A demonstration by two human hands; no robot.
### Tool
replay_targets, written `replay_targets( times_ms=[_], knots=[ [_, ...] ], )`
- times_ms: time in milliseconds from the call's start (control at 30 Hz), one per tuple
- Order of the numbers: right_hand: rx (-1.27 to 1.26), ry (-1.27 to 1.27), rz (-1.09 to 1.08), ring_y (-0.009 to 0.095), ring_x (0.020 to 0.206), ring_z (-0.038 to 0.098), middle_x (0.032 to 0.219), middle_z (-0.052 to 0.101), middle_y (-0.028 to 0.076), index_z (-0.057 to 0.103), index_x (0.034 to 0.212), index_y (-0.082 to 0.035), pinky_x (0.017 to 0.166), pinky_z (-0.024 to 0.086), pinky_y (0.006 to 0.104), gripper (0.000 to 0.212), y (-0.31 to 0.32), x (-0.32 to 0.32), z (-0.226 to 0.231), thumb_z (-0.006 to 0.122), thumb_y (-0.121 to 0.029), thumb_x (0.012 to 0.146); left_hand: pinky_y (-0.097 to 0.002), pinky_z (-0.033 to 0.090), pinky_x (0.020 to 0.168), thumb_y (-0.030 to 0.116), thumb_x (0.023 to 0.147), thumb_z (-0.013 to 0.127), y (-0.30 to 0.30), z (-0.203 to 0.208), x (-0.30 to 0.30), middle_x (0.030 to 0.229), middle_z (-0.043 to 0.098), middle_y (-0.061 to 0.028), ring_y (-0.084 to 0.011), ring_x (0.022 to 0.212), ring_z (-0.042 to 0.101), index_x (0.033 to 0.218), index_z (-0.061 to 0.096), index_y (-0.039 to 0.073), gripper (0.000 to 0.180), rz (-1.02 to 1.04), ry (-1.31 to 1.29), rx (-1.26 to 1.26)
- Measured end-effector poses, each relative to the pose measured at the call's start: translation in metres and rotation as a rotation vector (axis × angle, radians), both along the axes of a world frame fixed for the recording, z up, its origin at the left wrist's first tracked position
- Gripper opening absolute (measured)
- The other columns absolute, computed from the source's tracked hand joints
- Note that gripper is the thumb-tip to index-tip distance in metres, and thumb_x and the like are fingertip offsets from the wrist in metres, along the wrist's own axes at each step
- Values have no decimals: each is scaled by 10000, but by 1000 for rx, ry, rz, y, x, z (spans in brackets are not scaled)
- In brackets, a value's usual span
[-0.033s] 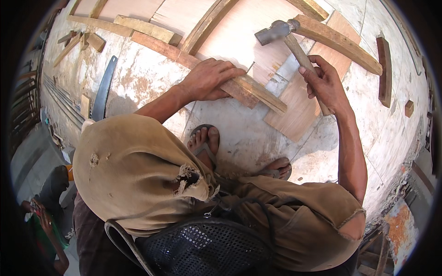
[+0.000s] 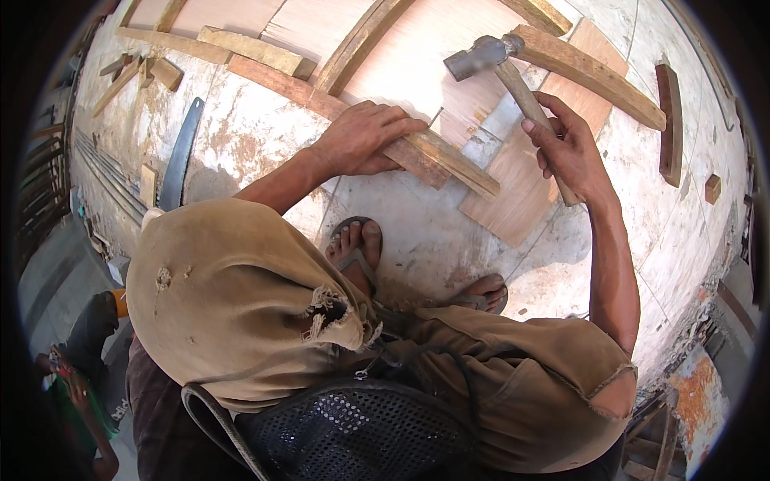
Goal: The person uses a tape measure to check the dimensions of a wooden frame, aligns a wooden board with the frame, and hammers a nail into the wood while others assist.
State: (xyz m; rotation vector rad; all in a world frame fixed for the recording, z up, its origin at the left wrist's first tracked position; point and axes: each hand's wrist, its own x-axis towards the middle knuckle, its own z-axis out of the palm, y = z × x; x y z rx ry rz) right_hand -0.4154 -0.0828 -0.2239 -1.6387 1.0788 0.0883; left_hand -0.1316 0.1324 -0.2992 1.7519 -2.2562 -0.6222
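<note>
My left hand (image 2: pixel 365 136) is closed over two overlapping lengths of wood, its fingers wrapped on the upper wooden strip (image 2: pixel 461 164). A nail (image 2: pixel 436 117) sticks up beside my left fingertips, at the strip's far edge. My right hand (image 2: pixel 568 148) grips the wooden handle of a hammer (image 2: pixel 521 92). Its steel head is raised up and to the right of the nail, apart from it. Beneath the hammer a thin plywood piece (image 2: pixel 505 196) lies on the floor.
Wooden frame bars (image 2: pixel 365 44) lie over plywood sheeting at the far side. A handsaw (image 2: pixel 183 152) and offcuts (image 2: pixel 166 74) lie left; a loose beam (image 2: pixel 593 72) and a dark block (image 2: pixel 669 124) lie right. Another person's hand (image 2: pixel 78 390) shows at lower left.
</note>
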Motion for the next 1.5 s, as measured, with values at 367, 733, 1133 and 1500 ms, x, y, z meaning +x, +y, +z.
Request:
replay_targets(
  times_ms=[367,733,1133,1500],
  knots=[
    [-278,-89,252,334,1360,623,1428,665,239,566,1524,-41,1151,460,396,558,6,-14,-9,695,-248,1021,-477,506,1007,245,710,937,0,-2,-3,1258,655,-72,-341,1187,634,1424,595,236,792,60,81,-15],
    [-309,-90,217,416,1347,612,1394,655,294,564,1508,-17,1122,479,414,535,25,-18,-14,673,-216,1024,-446,515,1021,351,771,904,0,-3,-1,1279,641,-57,-295,1176,647,1466,539,213,797,7,-4,-32],
    [-415,-86,148,385,1291,664,1358,684,280,542,1539,-50,1086,507,409,558,33,-17,-9,669,-237,1029,-458,512,1006,309,748,921,0,-1,-2,1263,646,-66,-318,1182,637,1436,568,224,777,21,35,-32],
    [-358,-74,112,384,1304,657,1359,690,264,580,1508,-49,1088,508,417,532,38,-19,-15,693,-209,1013,-443,520,1003,347,761,908,-1,1,-1,1239,646,-54,-289,1155,650,1435,561,204,772,2,15,-64]
  ],
)
